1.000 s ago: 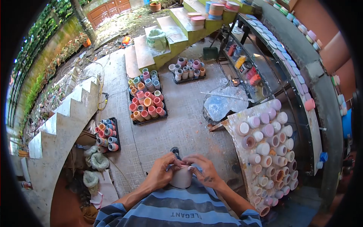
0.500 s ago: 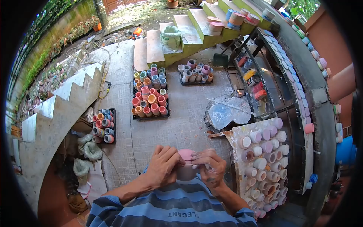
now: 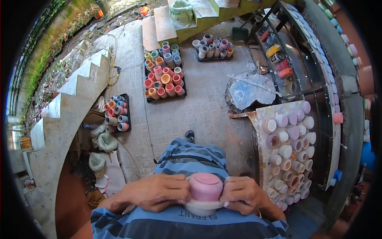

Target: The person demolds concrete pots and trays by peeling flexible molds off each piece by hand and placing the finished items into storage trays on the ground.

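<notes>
Against my striped shirt [image 3: 179, 225] I hold a round pink pot [image 3: 205, 187], its flat circular face turned up towards me. A wider whitish rim or mould [image 3: 203, 207] surrounds its lower part; I cannot tell whether the two are joined. My left hand [image 3: 169, 192] is closed on the left side of the piece, fingers curled over the edge. On the opposite side my right hand [image 3: 240, 195] grips the same edge, with the thumb low and the fingers bent. The underside of the piece is hidden.
A paint-stained table [image 3: 264, 151] with many whitish and pink pots stands at right. On the floor ahead are trays of coloured pots [image 3: 165, 81], a smaller tray [image 3: 117, 111] and a plaster-covered round surface [image 3: 250, 91]. Stairs [image 3: 165, 28] rise behind, with shelves [image 3: 278, 59] at right.
Both hands have come closer to my body with the pink pot, whose side and whitish rim now show more. My view has tilted down, bringing my legs and a shoe into sight.
</notes>
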Tool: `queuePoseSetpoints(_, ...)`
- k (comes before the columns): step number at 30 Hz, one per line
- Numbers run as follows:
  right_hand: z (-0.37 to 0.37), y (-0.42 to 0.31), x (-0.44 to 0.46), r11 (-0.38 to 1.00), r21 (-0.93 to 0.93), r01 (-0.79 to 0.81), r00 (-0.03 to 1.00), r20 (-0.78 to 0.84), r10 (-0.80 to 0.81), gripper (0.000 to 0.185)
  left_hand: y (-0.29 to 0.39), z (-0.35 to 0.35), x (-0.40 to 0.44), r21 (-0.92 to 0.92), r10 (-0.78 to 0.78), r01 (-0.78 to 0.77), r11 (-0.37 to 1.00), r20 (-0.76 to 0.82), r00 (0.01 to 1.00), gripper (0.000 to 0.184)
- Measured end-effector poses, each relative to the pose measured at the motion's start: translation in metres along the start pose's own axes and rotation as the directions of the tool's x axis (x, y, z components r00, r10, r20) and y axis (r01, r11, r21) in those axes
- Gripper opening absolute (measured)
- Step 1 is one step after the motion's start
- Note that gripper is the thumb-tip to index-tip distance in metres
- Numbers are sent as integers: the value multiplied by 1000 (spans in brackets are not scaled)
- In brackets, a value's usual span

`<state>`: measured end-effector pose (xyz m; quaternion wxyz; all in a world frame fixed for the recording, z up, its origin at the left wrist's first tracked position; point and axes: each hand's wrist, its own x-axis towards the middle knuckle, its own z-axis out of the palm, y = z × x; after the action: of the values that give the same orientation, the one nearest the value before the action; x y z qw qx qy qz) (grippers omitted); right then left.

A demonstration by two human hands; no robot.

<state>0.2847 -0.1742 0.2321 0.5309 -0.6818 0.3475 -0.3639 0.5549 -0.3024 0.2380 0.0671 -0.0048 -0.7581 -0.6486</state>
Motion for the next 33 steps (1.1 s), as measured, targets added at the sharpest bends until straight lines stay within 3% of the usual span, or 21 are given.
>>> queuePoseSetpoints(2,-6,0,-3,999,41,-28,1000,-1,28,10,-1,1,0,-38,-36,36,999,2,999,3)
queuePoseSetpoints(4,-9,10,-4,994,107,3,1000,7,-4,12,-11,-1,10,-35,-25,27,999,36,999,19)
queuePoseSetpoints(5,-10,15,-4,992,120,-39,999,-29,43,24,-14,-5,15,-24,-19,20,1000,42,999,19)
queuePoseSetpoints(6,-13,15,-1,993,112,-36,999,-34,40,24,-16,-7,20,-56,-90,90,994,-2,996,30)
queuePoseSetpoints(7,-15,16,4,984,83,-157,986,-44,161,32,-18,-9,22,-90,-167,163,983,-42,985,42)
queuePoseSetpoints(8,-17,16,8,960,54,-274,959,-56,277,41,-25,-7,23,-35,-357,356,934,-57,932,55)
queuePoseSetpoints(9,-14,28,7,939,22,-344,936,-76,344,51,-30,-1,27,-87,-422,414,906,-120,898,52)
queuePoseSetpoints(11,-11,43,4,915,49,-400,910,-100,403,51,-42,7,29,-111,-469,456,883,-187,863,49)
queuePoseSetpoints(13,-10,45,6,872,98,-480,859,-150,490,53,-57,12,28,-423,-570,452,786,-210,795,44)
queuePoseSetpoints(14,-12,43,10,877,91,-472,864,-151,481,53,-58,9,30,-415,-565,449,792,-218,796,44)
queuePoseSetpoints(16,-14,39,14,802,227,-552,777,-207,594,45,-61,4,35,-411,-549,426,806,-249,798,40)
queuePoseSetpoints(20,-16,41,17,837,89,-540,791,-286,541,41,-66,-4,38,-266,-461,396,879,-263,848,39)
queuePoseSetpoints(23,-4,53,14,895,-57,-442,854,-333,401,41,-69,11,35,-316,-495,403,859,-309,812,36)
queuePoseSetpoints(26,3,58,16,885,-61,-462,837,-360,412,34,-75,25,31,-419,-551,399,816,-353,756,32)
queuePoseSetpoints(28,4,56,23,891,-82,-447,844,-367,390,31,-82,27,29,-192,-514,483,854,-449,731,31)
queuePoseSetpoints(29,5,55,26,894,-99,-438,849,-373,375,28,-81,27,29,-199,-516,481,854,-453,727,31)
queuePoseSetpoints(30,6,53,31,893,-100,-439,851,-363,378,28,-75,22,34,24,-456,537,843,-499,737,30)
queuePoseSetpoints(31,6,51,39,900,-188,-394,868,-399,296,24,-72,18,38,242,-387,575,782,-534,752,31)
queuePoseSetpoints(33,6,52,55,882,-350,-317,892,-427,151,18,-79,19,48,326,-352,594,735,-565,746,32)
